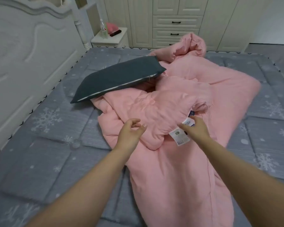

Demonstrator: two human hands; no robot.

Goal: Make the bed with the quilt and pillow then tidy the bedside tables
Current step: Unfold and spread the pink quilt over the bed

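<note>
**Reaching for the crumpled quilt**

Lying bunched on the grey snowflake-print mattress (44, 161), the pink padded quilt (162, 112) is running its long axis from 6 toward 12 o'clock; the dark grey rectangular pillow (116, 77) is overlapping it at 11; the left hand (129, 133) is hovering with loosely curled, empty fingers; the right hand (195, 126) is nearer, fingers extended onto the fold by the white care label (179, 135).

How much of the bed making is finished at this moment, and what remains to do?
Done: nothing visibly. The pink padded quilt lies crumpled on the grey snowflake mattress, with the dark grey pillow slanted partly on it.
In hand: both hands reach over the quilt; left hand open above a fold, right hand at its white labels.
Left: spreading the quilt, placing the pillow, tidying the white bedside table holding a clear bottle.
</note>
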